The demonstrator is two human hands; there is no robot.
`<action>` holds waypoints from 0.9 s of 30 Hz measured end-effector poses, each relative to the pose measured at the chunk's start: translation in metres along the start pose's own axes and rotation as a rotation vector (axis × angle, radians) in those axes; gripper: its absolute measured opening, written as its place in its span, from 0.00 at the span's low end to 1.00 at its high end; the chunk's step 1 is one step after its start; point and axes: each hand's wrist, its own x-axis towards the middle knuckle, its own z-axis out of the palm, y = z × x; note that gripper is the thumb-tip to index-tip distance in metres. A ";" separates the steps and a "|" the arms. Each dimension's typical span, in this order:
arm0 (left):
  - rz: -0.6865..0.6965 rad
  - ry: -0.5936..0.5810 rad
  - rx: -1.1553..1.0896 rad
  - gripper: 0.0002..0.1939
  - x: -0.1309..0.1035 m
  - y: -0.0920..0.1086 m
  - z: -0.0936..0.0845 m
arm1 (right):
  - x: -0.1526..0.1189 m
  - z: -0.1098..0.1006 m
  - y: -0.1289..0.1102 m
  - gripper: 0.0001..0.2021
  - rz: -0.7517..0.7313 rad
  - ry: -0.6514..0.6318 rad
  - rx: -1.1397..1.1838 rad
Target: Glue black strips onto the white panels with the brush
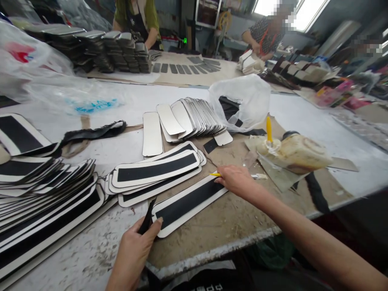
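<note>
A long white panel with rounded corners [162, 231] lies slanted before me, with a black strip [188, 203] along its middle. My left hand [133, 242] is at the panel's left end, its thumb at the edge. Between its fingers and thumb it grips black strips [147, 219], which stand up; how many I cannot tell. My right hand [235, 180] is closed around a brush [259, 176], whose yellow handle pokes out to the left and whose bristle end points right. Its fingertips touch the black strip's right end. Just behind lie similar panels [157, 167], overlapping in a pile.
Stacked panels [45, 210] fill the left side. White pieces [194, 117] lean in a row behind, beside a plastic bag [251, 101] of black pieces. At right, a stained plastic container [306, 151] holds another yellow-handled brush [268, 129]. Two people work across the table.
</note>
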 end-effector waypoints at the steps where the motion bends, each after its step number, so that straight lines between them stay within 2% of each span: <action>1: -0.002 0.006 -0.005 0.20 -0.001 0.001 0.000 | 0.001 0.001 0.000 0.10 -0.001 0.000 0.006; 8: 0.031 0.012 -0.011 0.20 -0.002 0.001 0.000 | 0.002 0.004 0.003 0.12 0.015 0.055 0.054; 13: 0.004 0.050 -0.023 0.21 0.000 0.001 0.000 | -0.011 0.008 0.023 0.12 0.080 0.191 0.140; 17: -0.002 -0.001 -0.007 0.24 0.005 -0.005 -0.001 | -0.020 0.021 0.036 0.12 0.045 0.234 0.238; 21: 0.022 0.001 0.006 0.23 0.007 -0.009 -0.002 | -0.027 0.029 0.030 0.14 0.027 0.240 0.280; 27: 0.035 -0.030 0.046 0.22 0.001 -0.004 -0.004 | -0.039 0.029 0.021 0.15 0.061 0.403 0.384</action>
